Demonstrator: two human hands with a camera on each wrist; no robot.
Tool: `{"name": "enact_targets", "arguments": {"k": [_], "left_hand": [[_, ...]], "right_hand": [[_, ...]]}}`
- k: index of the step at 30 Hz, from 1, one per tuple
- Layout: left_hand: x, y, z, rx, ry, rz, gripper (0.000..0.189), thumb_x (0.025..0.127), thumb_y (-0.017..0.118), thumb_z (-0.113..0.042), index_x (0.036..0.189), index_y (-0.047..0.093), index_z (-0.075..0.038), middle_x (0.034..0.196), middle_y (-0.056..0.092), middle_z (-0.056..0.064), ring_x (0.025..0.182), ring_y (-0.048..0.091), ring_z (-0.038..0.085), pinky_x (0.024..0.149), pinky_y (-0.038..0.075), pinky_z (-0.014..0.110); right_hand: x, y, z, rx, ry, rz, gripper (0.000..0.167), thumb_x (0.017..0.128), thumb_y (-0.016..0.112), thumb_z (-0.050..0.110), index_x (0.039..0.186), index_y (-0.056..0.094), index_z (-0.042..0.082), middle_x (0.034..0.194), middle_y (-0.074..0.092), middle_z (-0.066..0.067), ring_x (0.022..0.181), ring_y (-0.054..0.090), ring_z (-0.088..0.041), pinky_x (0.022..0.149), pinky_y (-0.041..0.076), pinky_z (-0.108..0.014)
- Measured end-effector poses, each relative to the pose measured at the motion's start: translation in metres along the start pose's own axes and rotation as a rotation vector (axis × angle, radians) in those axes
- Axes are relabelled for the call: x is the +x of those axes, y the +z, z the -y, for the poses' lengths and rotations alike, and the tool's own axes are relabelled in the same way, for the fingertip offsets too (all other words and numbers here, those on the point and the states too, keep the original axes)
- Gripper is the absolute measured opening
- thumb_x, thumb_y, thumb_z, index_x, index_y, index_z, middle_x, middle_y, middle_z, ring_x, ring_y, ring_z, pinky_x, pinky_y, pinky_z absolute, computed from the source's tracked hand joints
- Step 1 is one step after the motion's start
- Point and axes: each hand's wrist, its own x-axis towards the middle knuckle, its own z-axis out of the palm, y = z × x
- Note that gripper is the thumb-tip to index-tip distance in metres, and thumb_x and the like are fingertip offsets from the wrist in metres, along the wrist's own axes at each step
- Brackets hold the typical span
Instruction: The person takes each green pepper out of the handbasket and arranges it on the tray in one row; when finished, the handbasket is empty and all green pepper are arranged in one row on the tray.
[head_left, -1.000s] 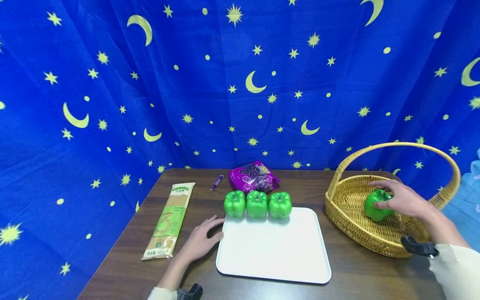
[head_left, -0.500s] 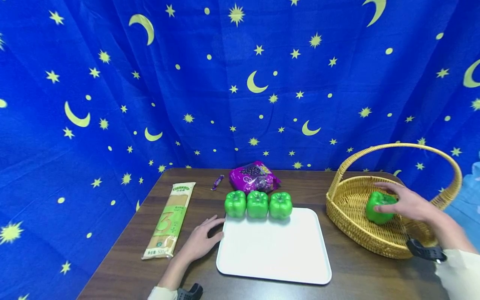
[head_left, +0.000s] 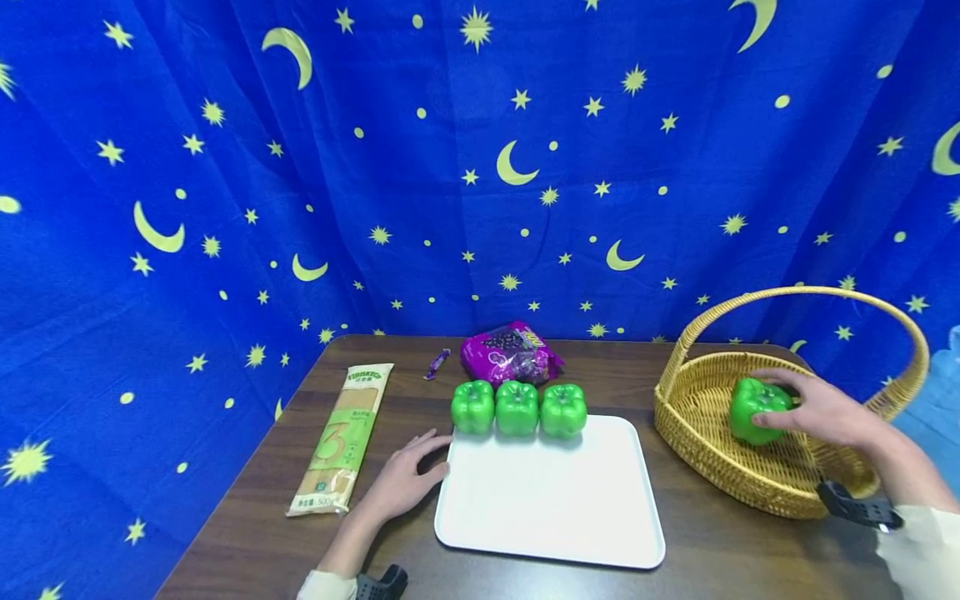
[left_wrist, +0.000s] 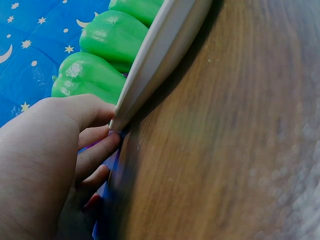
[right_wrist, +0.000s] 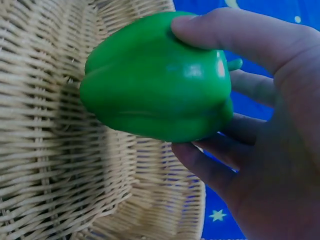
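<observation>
In the head view, my right hand (head_left: 821, 406) grips a green bell pepper (head_left: 748, 410) within the wicker basket (head_left: 701, 446). The right wrist view has the thumb on one side of this pepper (right_wrist: 150, 85) and fingers on the other; whether it touches the basket floor I cannot tell. My left hand (head_left: 405, 482) lies at the left edge of a white tray (head_left: 551, 504), its fingertips touching the rim (left_wrist: 145, 65). Three more green peppers stand in a row along the tray's far edge: left (head_left: 472, 407), middle (head_left: 517, 408) and right (head_left: 563, 410).
A purple bag (head_left: 510, 354) with a grape picture lies behind the peppers, beside a small purple wrapped candy (head_left: 437, 364). On the left lies a noodle packet (head_left: 341, 442). The basket's tall handle (head_left: 806, 290) arches over it. A blue star-patterned curtain (head_left: 420, 167) hangs behind the table.
My right hand and the pepper have shifted slightly within the basket, with the wrist a little further right. The left hand, tray and other peppers stay put.
</observation>
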Motion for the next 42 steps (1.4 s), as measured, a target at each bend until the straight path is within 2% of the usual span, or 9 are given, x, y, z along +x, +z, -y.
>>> {"name": "enact_targets", "arguments": {"k": [6,13,19,23,30,34,42], "left_hand": [[0.0,0.0,-0.001,0.005,-0.006,0.004,0.043,0.09,0.061,-0.047,0.132,0.057,-0.035,0.147,0.043,0.008,0.137,0.03,0.037,0.107,0.02,0.066],[0.0,0.0,0.0,0.009,-0.002,0.005,0.043,0.091,0.061,-0.048,0.132,0.057,-0.037,0.147,0.043,0.007,0.137,0.031,0.037,0.107,0.021,0.065],[0.001,0.0,0.001,0.003,-0.008,0.006,0.042,0.09,0.061,-0.047,0.131,0.057,-0.038,0.147,0.043,0.007,0.137,0.03,0.037,0.106,0.02,0.066],[0.0,0.0,0.002,0.002,0.002,0.005,0.042,0.09,0.061,-0.047,0.131,0.057,-0.037,0.147,0.043,0.007,0.137,0.03,0.037,0.107,0.019,0.066],[0.0,0.001,0.001,0.002,0.016,0.004,0.042,0.091,0.061,-0.046,0.131,0.057,-0.036,0.146,0.043,0.007,0.137,0.03,0.037,0.108,0.019,0.065],[0.0,0.0,0.0,0.003,0.006,0.004,0.042,0.091,0.061,-0.046,0.131,0.057,-0.036,0.146,0.043,0.007,0.137,0.03,0.037,0.107,0.02,0.065],[-0.001,0.0,0.0,0.008,0.009,-0.003,0.042,0.091,0.062,-0.044,0.132,0.058,-0.034,0.146,0.043,0.008,0.137,0.031,0.037,0.107,0.021,0.065]], "right_hand": [[-0.005,-0.005,0.018,-0.005,-0.082,-0.046,0.073,0.08,0.079,0.032,0.138,0.045,0.003,0.111,0.056,-0.018,0.089,0.054,-0.025,0.068,0.047,-0.036],[-0.011,-0.008,0.043,-0.006,-0.128,-0.071,0.069,0.08,0.079,0.033,0.138,0.048,0.015,0.119,0.052,-0.01,0.09,0.055,-0.019,0.068,0.049,-0.031],[-0.012,-0.007,0.07,-0.006,-0.257,-0.103,0.067,0.077,0.082,0.026,0.136,0.051,0.016,0.116,0.055,-0.003,0.092,0.054,-0.011,0.071,0.049,-0.027],[-0.01,-0.002,0.09,0.008,-0.297,-0.092,0.065,0.077,0.082,0.027,0.134,0.053,0.021,0.112,0.059,0.003,0.091,0.056,-0.012,0.07,0.05,-0.027],[0.002,0.02,0.117,0.02,-0.299,-0.02,0.064,0.076,0.083,0.032,0.13,0.051,0.018,0.108,0.059,0.001,0.086,0.058,-0.015,0.068,0.051,-0.028],[0.013,0.038,0.128,0.01,-0.265,0.024,0.068,0.074,0.084,0.031,0.131,0.05,0.015,0.104,0.058,0.001,0.084,0.056,-0.015,0.069,0.051,-0.031],[0.038,0.072,0.135,-0.044,-0.246,0.05,0.069,0.074,0.084,0.029,0.131,0.05,0.011,0.105,0.059,0.0,0.088,0.055,-0.015,0.076,0.05,-0.036]]}}
